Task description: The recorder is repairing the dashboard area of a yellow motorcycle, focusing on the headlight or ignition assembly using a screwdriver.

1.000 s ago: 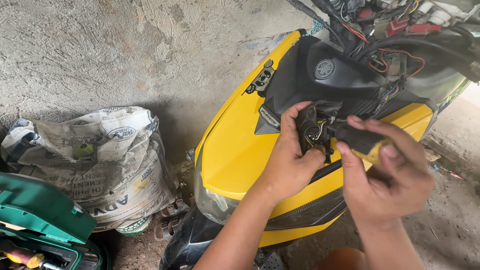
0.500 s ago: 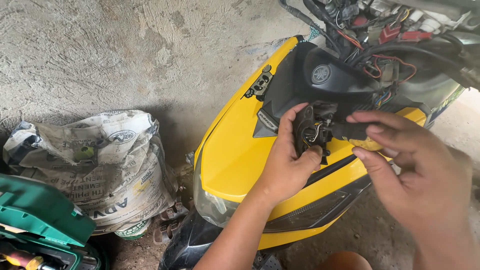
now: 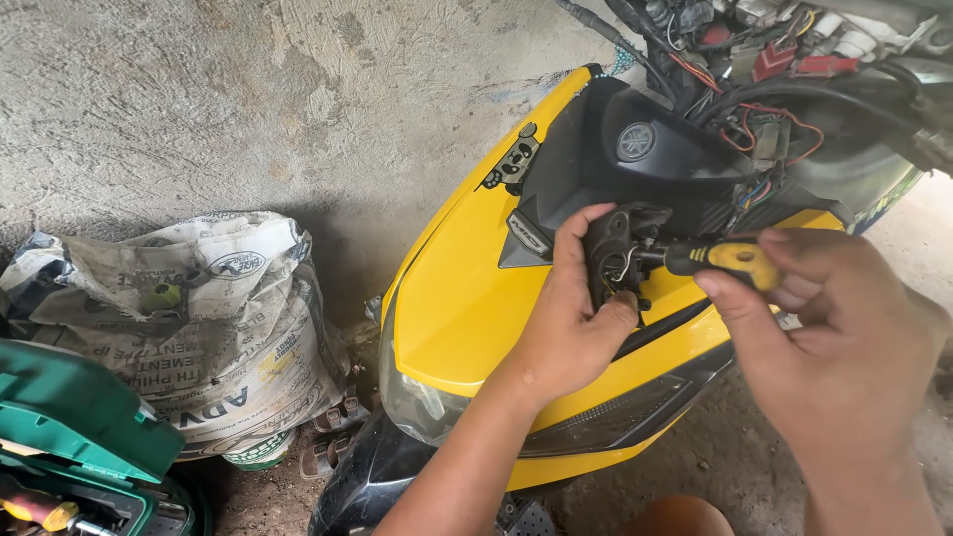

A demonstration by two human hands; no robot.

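Left hand (image 3: 566,333): fingers curled closed around a small black part (image 3: 611,260) with short wires showing at its face, thumb pressed on its lower edge, part held up in front of the scooter's yellow front panel (image 3: 467,298). Right hand (image 3: 844,347): fingers closed on the yellow-and-black handle of a screwdriver (image 3: 720,258), shaft level and pointing left, tip meeting the right side of the black part; exact contact point too small to resolve. Both hands sit close together, the part between them, just below the black inner cover (image 3: 645,159) of the scooter nose. Above and right of the cover: exposed wiring (image 3: 764,79), black cables, red connectors, coloured leads, running toward the top edge of view. Below the yellow panel, the clear headlight lens (image 3: 417,402) and a dark grille strip along the lower fairing. Scooter stands against a rough grey concrete wall (image 3: 199,99). Left of it, well apart from the hands, a crumpled printed cement sack (image 3: 199,328) slumps on the dirt floor. Bottom left corner: an open green tool case (image 3: 79,427), a yellow-tipped tool handle visible inside.
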